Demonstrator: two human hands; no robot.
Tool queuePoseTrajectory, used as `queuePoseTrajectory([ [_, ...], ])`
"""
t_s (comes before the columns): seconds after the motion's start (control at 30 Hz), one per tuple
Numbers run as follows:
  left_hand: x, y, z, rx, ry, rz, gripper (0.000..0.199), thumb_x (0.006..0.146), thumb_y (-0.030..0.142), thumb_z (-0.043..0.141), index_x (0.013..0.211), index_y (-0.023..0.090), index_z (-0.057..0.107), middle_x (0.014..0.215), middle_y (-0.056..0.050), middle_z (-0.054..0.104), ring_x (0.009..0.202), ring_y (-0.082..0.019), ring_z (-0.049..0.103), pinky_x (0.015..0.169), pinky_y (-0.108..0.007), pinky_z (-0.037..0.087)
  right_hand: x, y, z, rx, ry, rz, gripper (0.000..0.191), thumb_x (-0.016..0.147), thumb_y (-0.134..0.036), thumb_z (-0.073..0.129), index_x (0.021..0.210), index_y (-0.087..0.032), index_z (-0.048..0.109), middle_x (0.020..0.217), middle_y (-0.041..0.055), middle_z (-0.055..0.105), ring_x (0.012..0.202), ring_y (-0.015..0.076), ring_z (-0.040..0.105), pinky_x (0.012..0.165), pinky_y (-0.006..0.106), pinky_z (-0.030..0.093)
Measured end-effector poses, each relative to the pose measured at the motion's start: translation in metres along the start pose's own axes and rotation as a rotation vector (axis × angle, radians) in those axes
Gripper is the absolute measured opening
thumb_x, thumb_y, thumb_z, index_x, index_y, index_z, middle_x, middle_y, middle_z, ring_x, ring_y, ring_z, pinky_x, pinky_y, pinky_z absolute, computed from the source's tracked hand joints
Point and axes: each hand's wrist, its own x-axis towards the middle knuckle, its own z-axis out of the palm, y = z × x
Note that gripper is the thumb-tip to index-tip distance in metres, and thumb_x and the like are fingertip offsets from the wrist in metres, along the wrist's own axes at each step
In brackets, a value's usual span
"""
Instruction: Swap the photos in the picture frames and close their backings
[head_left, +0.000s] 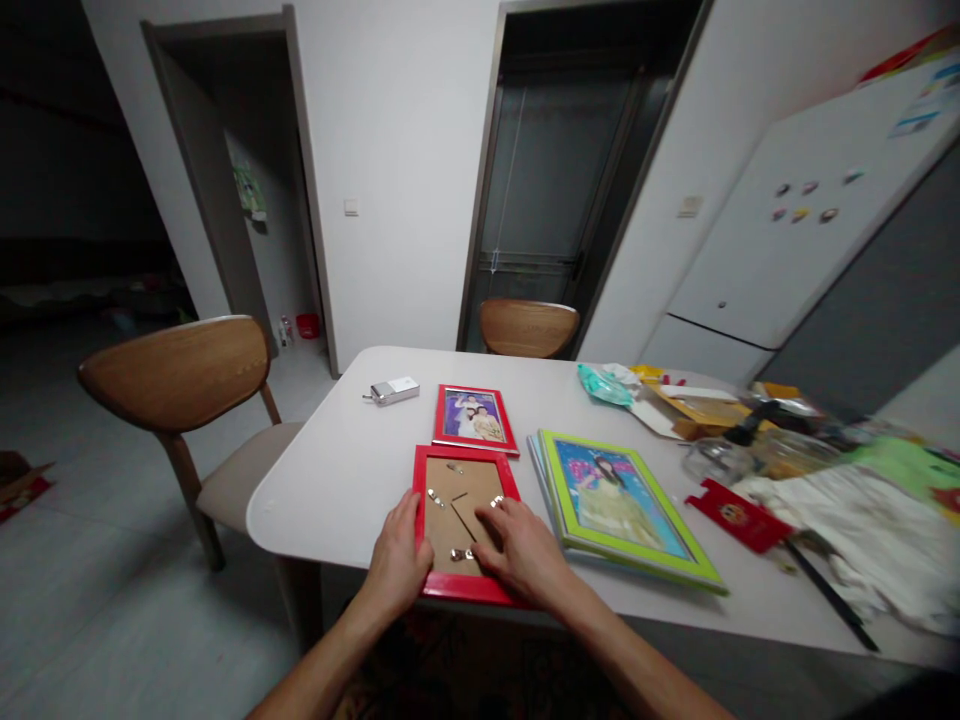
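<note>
A red picture frame (465, 584) lies back side up at the table's near edge, its brown backing board (444, 530) showing with small metal clips and a thin dark rod or stand. My left hand (401, 548) grips the frame's left edge, fingers closed around it. On the right side of the backing rests my right hand (525, 550), its fingertips near a clip; whether it pinches anything is too small to tell. Just beyond, a second red frame (472, 418) lies face up with a photo of people. To the right, a green frame (622, 500) tops a small stack.
The white table (337, 480) holds a small silver-white device (394, 390) at the back left. On the right are a red card (742, 515), a white cloth (862, 540), plastic bags and packaging. Wooden chairs stand left (180, 375) and behind (529, 328).
</note>
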Motion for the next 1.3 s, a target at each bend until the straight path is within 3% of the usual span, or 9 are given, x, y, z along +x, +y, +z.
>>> queuePoseTrajectory([
  [0.23,0.005,0.009,-0.009,-0.077,-0.047,-0.093,0.052,0.068,0.023,0.049,0.117,0.009,0.04,0.125,-0.015,0.041,0.116,-0.022,0.036,0.098,-0.036,0.026,0.01,0.0,-0.009,0.065,0.022,0.044,0.033,0.064,-0.027,0.053,0.094,-0.017,0.06,0.086,0.0073,0.057,0.082,0.0187,0.051,0.072,0.025,0.037],
  [0.33,0.01,0.013,-0.013,-0.215,-0.012,-0.141,0.037,0.066,0.027,0.053,0.1,0.012,0.053,0.121,-0.013,0.045,0.114,-0.023,0.038,0.096,-0.037,0.027,0.013,-0.006,-0.018,0.064,0.048,0.051,0.03,0.064,-0.027,0.054,0.091,-0.017,0.061,0.086,0.0073,0.057,0.083,0.0192,0.05,0.073,0.026,0.037],
  [0.43,0.018,0.014,-0.016,-0.442,0.067,-0.213,0.02,0.066,0.031,0.053,0.078,0.016,0.057,0.097,-0.007,0.059,0.095,-0.021,0.052,0.083,-0.033,0.039,0.013,-0.02,-0.026,0.101,0.073,0.009,0.03,0.064,-0.028,0.055,0.092,-0.018,0.061,0.087,0.0068,0.057,0.084,0.0189,0.05,0.073,0.026,0.038],
  [0.53,0.023,0.007,-0.025,-0.555,0.104,-0.301,0.022,0.068,0.038,0.048,0.07,0.016,0.052,0.066,0.0,0.059,0.064,-0.016,0.057,0.06,-0.027,0.045,0.013,-0.029,-0.029,0.206,0.066,-0.038,0.031,0.069,-0.032,0.052,0.097,-0.019,0.058,0.09,0.0065,0.058,0.083,0.0177,0.051,0.072,0.026,0.039],
  [0.7,0.023,-0.025,-0.054,-0.582,0.154,-0.411,0.029,0.064,0.044,0.05,0.068,0.016,0.051,0.056,0.003,0.056,0.052,-0.014,0.054,0.049,-0.023,0.042,0.014,-0.007,-0.024,0.138,0.107,0.049,0.034,0.074,-0.028,0.046,0.104,-0.013,0.053,0.099,0.0109,0.056,0.092,0.0191,0.05,0.08,0.028,0.037],
  [0.83,0.019,-0.05,-0.075,-0.551,0.153,-0.491,0.029,0.06,0.043,0.052,0.066,0.015,0.051,0.053,0.003,0.055,0.048,-0.014,0.053,0.046,-0.024,0.04,0.013,0.015,-0.015,-0.038,0.046,0.143,0.032,0.073,-0.022,0.046,0.101,-0.01,0.054,0.096,0.0127,0.056,0.088,0.0196,0.051,0.079,0.027,0.035],
  [0.97,0.02,-0.062,-0.084,-0.467,0.138,-0.52,0.026,0.061,0.037,0.051,0.073,0.014,0.05,0.055,0.002,0.057,0.05,-0.015,0.055,0.048,-0.024,0.041,0.014,0.022,-0.004,-0.112,-0.002,0.229,0.034,0.072,-0.021,0.044,0.104,-0.011,0.05,0.092,0.0125,0.054,0.082,0.0191,0.052,0.071,0.026,0.035],
  [1.2,0.019,-0.065,-0.091,-0.14,0.174,-0.472,0.039,0.063,0.026,0.051,0.101,0.017,0.048,0.057,0.004,0.053,0.059,-0.018,0.056,0.055,-0.026,0.039,0.021,0.025,-0.003,-0.125,-0.035,0.302,0.043,0.069,-0.011,0.039,0.111,-0.009,0.043,0.085,0.0144,0.056,0.073,0.02,0.054,0.062,0.026,0.033],
  [1.3,0.018,-0.06,-0.093,0.043,0.164,-0.417,0.041,0.064,0.025,0.052,0.104,0.018,0.048,0.077,-0.004,0.059,0.078,-0.023,0.056,0.068,-0.032,0.039,0.022,0.026,-0.008,-0.024,-0.013,0.301,0.05,0.064,-0.011,0.042,0.114,-0.009,0.04,0.087,0.0152,0.058,0.075,0.0209,0.055,0.064,0.027,0.035],
])
